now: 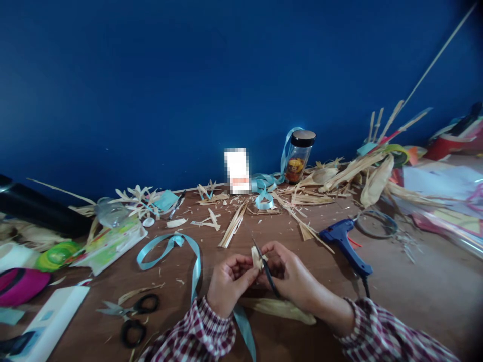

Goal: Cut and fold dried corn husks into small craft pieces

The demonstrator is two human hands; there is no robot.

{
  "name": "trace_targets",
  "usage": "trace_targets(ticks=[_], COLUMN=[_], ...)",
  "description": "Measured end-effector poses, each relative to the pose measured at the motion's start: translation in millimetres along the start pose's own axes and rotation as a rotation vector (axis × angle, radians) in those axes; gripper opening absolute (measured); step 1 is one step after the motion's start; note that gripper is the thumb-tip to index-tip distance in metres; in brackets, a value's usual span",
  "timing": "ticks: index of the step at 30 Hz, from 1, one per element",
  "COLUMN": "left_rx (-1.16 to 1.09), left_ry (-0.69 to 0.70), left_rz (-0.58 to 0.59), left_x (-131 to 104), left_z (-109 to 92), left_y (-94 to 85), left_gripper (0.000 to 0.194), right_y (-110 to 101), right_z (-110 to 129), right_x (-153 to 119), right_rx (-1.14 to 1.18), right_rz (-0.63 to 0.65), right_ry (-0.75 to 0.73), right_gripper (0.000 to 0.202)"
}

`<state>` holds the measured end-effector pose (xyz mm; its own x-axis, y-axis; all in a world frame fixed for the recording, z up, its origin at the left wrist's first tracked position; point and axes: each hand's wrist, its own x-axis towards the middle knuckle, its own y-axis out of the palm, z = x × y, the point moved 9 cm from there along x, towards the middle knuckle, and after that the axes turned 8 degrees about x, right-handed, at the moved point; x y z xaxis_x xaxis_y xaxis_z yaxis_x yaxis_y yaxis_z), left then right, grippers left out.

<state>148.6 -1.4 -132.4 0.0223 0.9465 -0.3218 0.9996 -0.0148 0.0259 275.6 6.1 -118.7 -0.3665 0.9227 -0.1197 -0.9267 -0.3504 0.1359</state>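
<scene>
My left hand [232,281] pinches a small pale piece of dry husk [257,258] at the front middle of the table. Close on its right, my right hand [294,274] is closed round a thin dark tool [268,274], whose pointed tip reaches up beside the husk piece. Whether this tool is a pair of scissors or a blade is hard to tell. Under my wrists lies a longer husk strip [281,307]. A light blue ribbon [196,256] curls over the table left of my left hand and passes under that arm.
Black-handled scissors [130,314] lie open at the front left. A blue glue gun [345,244] rests on the right, its cable running forward. Behind are husk strips [234,223], a black-lidded jar [298,158] and a paint palette [113,246]. A white power strip [56,322] sits far left.
</scene>
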Motion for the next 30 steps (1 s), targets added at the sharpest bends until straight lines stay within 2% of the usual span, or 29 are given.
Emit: trace_targets(ticks=[6,8,10,12,15,17,20,30], left_rx=[-0.02,-0.123,-0.318,-0.474,-0.58,-0.686,-0.783,-0.778], left_ry=[0.0,-0.035,-0.13,-0.215,-0.247,-0.288,-0.332,-0.386], left_rz=[0.008,-0.017,-0.086,-0.156,-0.23,-0.288,-0.341,-0.306], left_x=[0,2,5,7,12,12,11,9], left_z=[2,6,14,17,11,11,12,16], left_y=[-0.9,-5.5,-14.6,-24.4,-38.5,-44.4,-46.3,-38.9], left_gripper=[0.024,0.024,0.024,0.021,0.007,0.017,0.024,0.023], right_y=[1,1,2,7,26,37,46,47], right_z=[-4,-2,4,10,13,12,7,2], right_x=[0,0,-1,-3,-12,-20,-29,-30], right_rx=[0.03,0.091,0.183,0.291,0.41,0.418,0.394,0.344], right_rz=[0.001,-0.004,-0.005,0.056,0.27,0.404,0.529,0.569], right_ry=[0.024,0.037,0.033,0.054,0.169,0.236,0.294,0.28], right_gripper=[0.042,0.042,0.042,0.041,0.043,0.046,0.052,0.051])
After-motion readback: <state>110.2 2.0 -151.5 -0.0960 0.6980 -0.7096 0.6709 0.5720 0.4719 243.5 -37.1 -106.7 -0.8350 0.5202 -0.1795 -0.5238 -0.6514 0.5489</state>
